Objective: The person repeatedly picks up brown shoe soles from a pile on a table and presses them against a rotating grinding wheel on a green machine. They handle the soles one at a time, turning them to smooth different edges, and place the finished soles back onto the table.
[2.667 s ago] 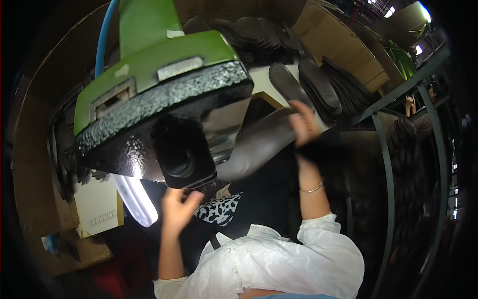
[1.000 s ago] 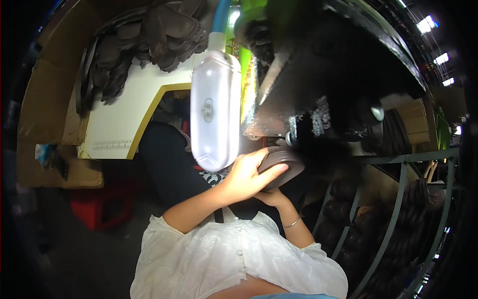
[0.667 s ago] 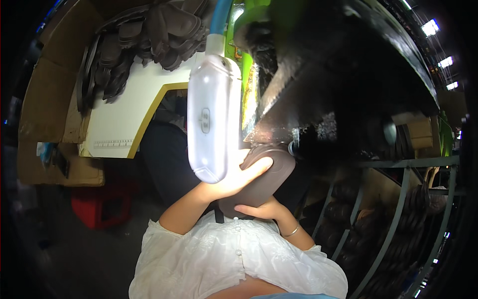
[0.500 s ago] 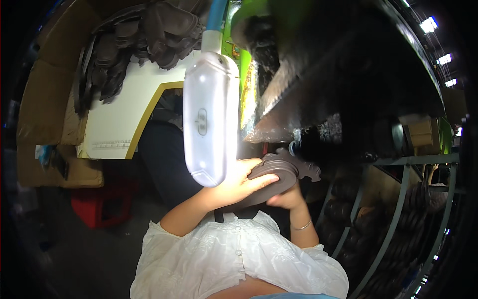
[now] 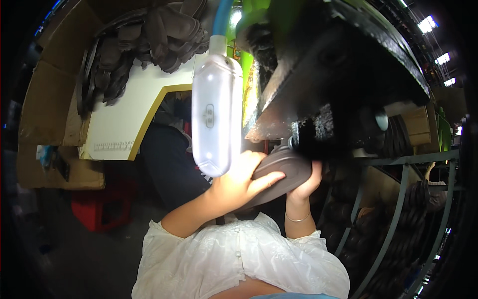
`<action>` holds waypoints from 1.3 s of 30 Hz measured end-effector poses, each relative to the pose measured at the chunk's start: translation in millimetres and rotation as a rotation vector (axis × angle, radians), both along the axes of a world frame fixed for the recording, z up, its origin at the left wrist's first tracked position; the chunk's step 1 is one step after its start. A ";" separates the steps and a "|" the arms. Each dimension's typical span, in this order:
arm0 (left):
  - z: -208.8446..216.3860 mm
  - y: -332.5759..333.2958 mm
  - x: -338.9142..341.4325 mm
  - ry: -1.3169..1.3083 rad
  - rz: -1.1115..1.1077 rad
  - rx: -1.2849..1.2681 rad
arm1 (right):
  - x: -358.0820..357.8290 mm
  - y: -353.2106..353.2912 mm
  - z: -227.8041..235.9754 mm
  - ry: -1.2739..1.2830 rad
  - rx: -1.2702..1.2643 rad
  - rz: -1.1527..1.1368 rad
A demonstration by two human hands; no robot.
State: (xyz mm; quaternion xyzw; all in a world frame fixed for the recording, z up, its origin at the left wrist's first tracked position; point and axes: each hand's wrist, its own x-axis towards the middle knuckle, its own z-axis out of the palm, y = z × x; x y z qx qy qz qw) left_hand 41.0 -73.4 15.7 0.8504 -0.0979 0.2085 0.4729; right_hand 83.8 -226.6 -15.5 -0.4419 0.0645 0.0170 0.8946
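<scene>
Both hands grip a dark brown shoe sole [image 5: 294, 172], tilted with its far end close under a black machine [image 5: 343, 94]. My left hand [image 5: 241, 179] closes on its left side, the thumb lying across the upper face. At the right edge, my right hand [image 5: 307, 183] wraps around it, fingers partly hidden behind the sole. The sole's far edge meets a small metal part of the machine; whether they touch is hard to tell. A lit white lamp [image 5: 217, 114] on a blue flexible neck hangs just above my left hand.
A pile of dark soles [image 5: 169, 30] lies on the white table [image 5: 117, 124] at the far left, beside cardboard [image 5: 47, 104]. Below is a red stool [image 5: 99, 209]. At the right stands a green metal rack [image 5: 401, 199] holding many dark soles. Someone's dark-clothed leg [image 5: 167, 159] shows beyond the lamp.
The sole has turned, and the ragged strip at its far right edge no longer shows. My right hand has moved up and right along its edge. The view has shifted slightly.
</scene>
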 end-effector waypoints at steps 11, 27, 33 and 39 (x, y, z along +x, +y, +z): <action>-0.2 46.9 -8.8 0.142 0.018 0.010 | 1.2 34.8 14.0 -0.380 -0.225 0.214; 3.8 4.2 20.3 0.213 -0.114 -0.540 | -25.2 3.6 -29.0 -0.302 -0.403 0.641; -20.7 10.4 -3.7 0.336 -0.059 -0.740 | -50.4 -52.6 -46.6 -0.005 -0.721 0.971; -20.4 5.0 -11.1 0.370 -0.085 -0.950 | -1.6 -131.8 -24.7 -0.167 -0.420 0.516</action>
